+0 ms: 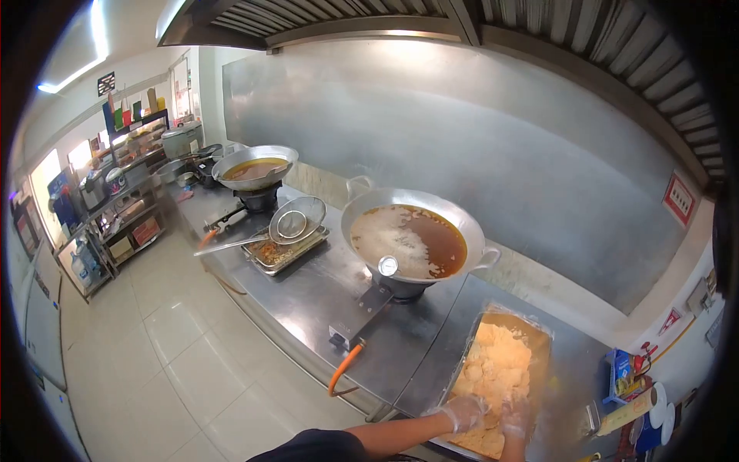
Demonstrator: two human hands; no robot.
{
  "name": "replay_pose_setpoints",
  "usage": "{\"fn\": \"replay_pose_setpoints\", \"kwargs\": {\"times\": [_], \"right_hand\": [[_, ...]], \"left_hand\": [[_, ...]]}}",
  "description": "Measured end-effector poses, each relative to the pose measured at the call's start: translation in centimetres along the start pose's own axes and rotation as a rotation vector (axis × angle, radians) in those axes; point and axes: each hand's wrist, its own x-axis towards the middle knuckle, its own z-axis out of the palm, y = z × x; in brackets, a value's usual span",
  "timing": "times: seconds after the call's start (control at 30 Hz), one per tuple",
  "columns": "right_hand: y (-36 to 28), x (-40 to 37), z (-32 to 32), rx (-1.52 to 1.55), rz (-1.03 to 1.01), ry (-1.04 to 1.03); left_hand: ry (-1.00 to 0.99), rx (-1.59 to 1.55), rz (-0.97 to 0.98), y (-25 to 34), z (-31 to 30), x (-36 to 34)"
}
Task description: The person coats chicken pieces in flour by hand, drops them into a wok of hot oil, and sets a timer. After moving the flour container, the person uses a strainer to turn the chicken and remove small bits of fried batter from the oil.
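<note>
At the lower right, a long metal tray (539, 339) holds a heap of pale orange, flour-like powder (496, 354) with lumps in it. My left hand (466, 413), in a clear plastic glove, reaches into the powder near the tray's front end. Beside it, a little to the right, my right hand (516, 416) is also gloved and touches the powder. The fingers of both hands are partly sunk in the powder and blurred, so their grip does not show. Whether anything lies under them is hidden.
A large wok (481, 231) of foaming oil with a dial thermometer (388, 266) stands on a burner left of the tray. Farther left are a strainer (299, 221) over a wire-rack tray (285, 258) and a second wok (258, 182). An orange hose (344, 369) hangs over the counter's front edge.
</note>
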Motion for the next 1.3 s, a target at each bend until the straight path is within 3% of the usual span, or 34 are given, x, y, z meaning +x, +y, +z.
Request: {"fn": "replay_pose_setpoints", "kwargs": {"times": [0.03,0.13,0.23,0.33,0.4,0.43,0.5,0.57,0.6,0.63,0.67,0.73,0.83,0.93,1.07,1.13,1.23,1.3], "right_hand": [[-2.5,0.6,-2.8,-0.014,0.280,-0.297],[-3.3,-0.8,-3.9,-0.195,0.272,-0.546],[-1.5,-3.5,-2.0,-0.087,0.146,-0.182],[-1.9,-5.5,-2.3,-0.015,0.174,-0.189],[-3.2,-5.7,-3.2,0.101,0.319,-0.158],[-3.9,-5.6,-3.9,0.159,0.398,-0.140],[-3.7,-5.4,-5.1,0.227,0.346,-0.135],[1.0,-4.9,-0.5,0.240,0.424,-0.085],[1.9,-5.2,-1.2,0.244,0.475,-0.056],[2.5,-4.8,-1.3,0.302,0.529,-0.060],[1.1,-4.0,-2.8,0.358,0.584,-0.061],[3.3,-3.7,-1.3,0.682,0.481,0.089],[3.4,-2.2,-4.5,0.697,0.647,-0.013],[1.9,-1.3,-7.6,0.564,0.573,0.003],[4.8,-0.1,-6.5,0.112,0.363,-0.343],[3.1,0.5,-6.8,-0.015,0.308,-0.603],[-2.1,1.1,-8.8,-0.139,0.359,-0.841],[-2.3,0.7,-6.5,-0.145,0.318,-0.844]], "left_hand": [[0.054,-0.054,-0.008,0.0,-0.3,-0.5],[0.102,-0.174,0.005,1.0,-0.2,-3.5],[0.057,-0.149,0.045,0.6,-1.0,-3.9],[0.029,-0.181,0.012,1.1,0.3,-5.0],[0.004,-0.188,-0.005,1.6,0.0,-5.3],[0.121,-0.251,0.021,1.6,0.1,-5.3],[0.326,-0.396,0.099,1.9,1.0,-4.5],[0.255,-0.656,-0.090,2.4,0.0,-3.7],[0.221,-0.699,-0.189,2.7,-1.8,-3.5],[0.342,-0.546,-0.105,0.1,2.9,-2.2],[0.230,-0.992,-0.297,1.9,-3.2,-2.3],[0.316,-1.169,-0.333,0.4,-2.9,-2.3],[0.388,-1.491,-0.437,-0.1,-2.7,-2.4],[0.464,-1.446,-0.535,-0.3,-3.1,-1.9],[0.488,-1.040,-0.518,-2.1,-1.4,-0.4],[0.432,-0.731,-0.598,-1.6,-2.1,0.1],[0.291,-0.469,-0.560,-1.1,-0.9,0.6],[0.043,-0.178,-0.572,0.3,-1.9,1.5]]}}
